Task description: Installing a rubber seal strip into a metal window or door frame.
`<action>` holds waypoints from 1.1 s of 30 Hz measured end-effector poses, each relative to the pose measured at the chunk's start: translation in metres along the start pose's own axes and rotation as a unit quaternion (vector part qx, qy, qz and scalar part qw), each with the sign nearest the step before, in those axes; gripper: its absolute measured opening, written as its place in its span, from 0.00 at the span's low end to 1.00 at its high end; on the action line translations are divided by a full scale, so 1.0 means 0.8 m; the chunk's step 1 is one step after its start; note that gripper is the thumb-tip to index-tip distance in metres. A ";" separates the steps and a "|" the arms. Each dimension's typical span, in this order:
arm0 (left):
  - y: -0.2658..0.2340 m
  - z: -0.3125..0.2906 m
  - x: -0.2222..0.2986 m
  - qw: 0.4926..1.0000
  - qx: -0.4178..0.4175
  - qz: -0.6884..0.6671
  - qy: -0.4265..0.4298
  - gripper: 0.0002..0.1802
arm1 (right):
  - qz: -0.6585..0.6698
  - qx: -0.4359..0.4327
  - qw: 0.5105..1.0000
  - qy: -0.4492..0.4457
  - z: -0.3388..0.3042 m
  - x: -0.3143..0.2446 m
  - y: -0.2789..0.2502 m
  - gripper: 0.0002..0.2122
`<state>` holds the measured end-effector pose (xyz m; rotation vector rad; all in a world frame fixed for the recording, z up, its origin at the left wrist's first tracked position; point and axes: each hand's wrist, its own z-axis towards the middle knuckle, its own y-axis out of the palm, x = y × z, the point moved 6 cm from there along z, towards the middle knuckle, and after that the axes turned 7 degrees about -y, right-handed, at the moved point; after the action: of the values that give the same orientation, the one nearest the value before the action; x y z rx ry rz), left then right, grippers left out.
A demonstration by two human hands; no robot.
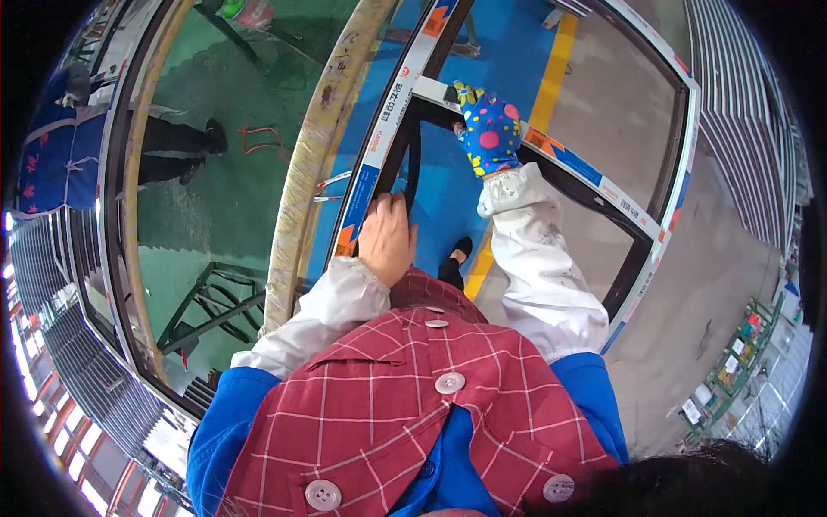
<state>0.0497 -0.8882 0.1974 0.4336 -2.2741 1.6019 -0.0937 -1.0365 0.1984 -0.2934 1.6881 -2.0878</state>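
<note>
A large window frame (389,121) with white, blue and orange protective film stands before me, divided by a crossbar (573,162). Along its inner corner a black rubber strip (414,168) curves loose in a bow, running down toward my left hand. My bare left hand (388,239) is closed at the frame's inner edge, fingers curled about the strip's lower part; the fingertips are partly hidden. In a blue glove with coloured dots, my right hand (489,136) is at the crossbar near its left joint. Its fingers are bent, and what they hold is hidden.
A wrapped yellowish beam (323,129) runs left of the frame. Beyond it a person in blue (65,164) stands by another frame (121,224). A black metal stand (215,306) is on the green floor. Stacked profiles (741,112) lie at right, a green rack (732,370) lower right.
</note>
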 end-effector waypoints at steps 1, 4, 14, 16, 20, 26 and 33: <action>-0.004 0.002 -0.001 0.997 0.067 -0.003 0.025 0.27 | 0.012 0.006 1.000 -0.003 0.002 -0.002 -0.001 0.28; 0.006 0.012 -0.016 0.985 0.052 -0.162 -0.005 0.26 | 0.016 -0.015 0.999 -0.030 0.013 -0.012 0.005 0.26; 0.037 0.035 -0.014 0.660 -0.044 -0.698 -0.274 0.12 | 0.020 0.002 0.999 0.030 0.020 -0.016 0.008 0.22; 0.041 0.035 -0.016 0.659 -0.015 -0.686 -0.308 0.10 | 0.038 0.011 0.998 0.038 0.025 -0.016 0.007 0.22; 0.042 0.038 -0.013 0.675 -0.011 -0.686 -0.270 0.09 | 0.023 0.010 1.000 0.008 0.028 -0.024 0.006 0.23; 0.052 0.035 -0.014 0.642 -0.012 -0.711 -0.285 0.12 | 0.003 0.011 1.000 0.010 0.030 -0.025 0.011 0.22; 0.069 0.047 -0.028 0.662 0.028 -0.708 -0.245 0.13 | 0.011 0.032 0.999 0.006 0.035 -0.038 -0.009 0.23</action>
<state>0.0428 -0.9046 0.1293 2.1365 -1.1762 0.6389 -0.0563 -1.0463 0.2152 -0.2415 1.6201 -2.1259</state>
